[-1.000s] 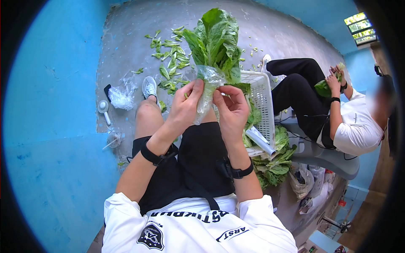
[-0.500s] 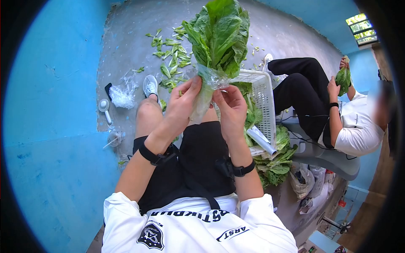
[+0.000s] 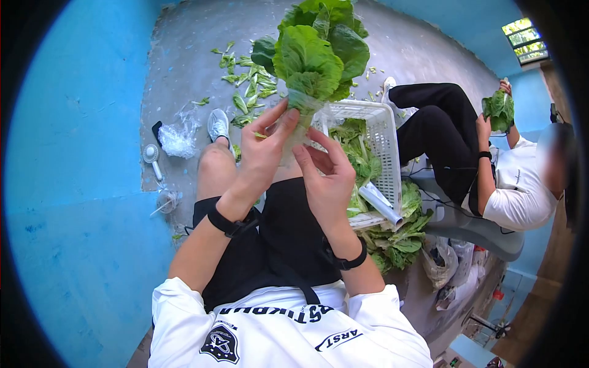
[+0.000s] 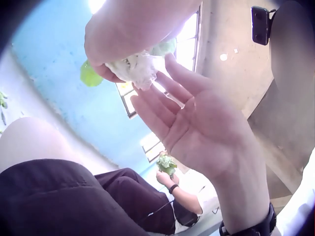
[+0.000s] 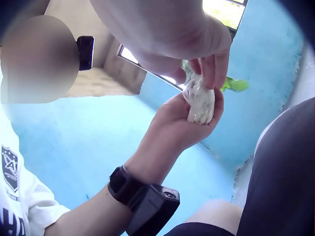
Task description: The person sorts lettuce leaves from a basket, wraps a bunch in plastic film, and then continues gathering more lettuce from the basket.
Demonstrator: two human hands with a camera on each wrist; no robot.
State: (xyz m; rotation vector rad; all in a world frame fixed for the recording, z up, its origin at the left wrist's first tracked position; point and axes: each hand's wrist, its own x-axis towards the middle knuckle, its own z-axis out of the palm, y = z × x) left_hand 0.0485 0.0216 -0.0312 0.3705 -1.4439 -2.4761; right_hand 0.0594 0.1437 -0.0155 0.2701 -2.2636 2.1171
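Note:
A leafy bunch of lettuce [image 3: 310,58] stands upright between the hands in the head view, with clear plastic film [image 3: 305,101] round its lower part. My left hand [image 3: 264,144] holds the wrapped stem from the left, thumb in front. On the other side, my right hand [image 3: 328,175] has thumb and forefinger spread apart beside the film. Its palm shows in the left wrist view, with rather straight fingertips against the wrapped stem [image 4: 140,71]. The pale stem end [image 5: 201,108] lies in the left palm in the right wrist view.
A white crate [image 3: 388,147] of lettuce, with a film roll [image 3: 379,203] on it, stands at the right. More lettuce [image 3: 396,248] lies below it. Trimmed leaves [image 3: 251,83] and crumpled plastic [image 3: 178,141] are on the floor. Another person [image 3: 509,184] sits at right holding greens.
The bunch has turned, so different leaves face me. My right thumb and forefinger have come away from the film edge and spread. The other person has raised their greens.

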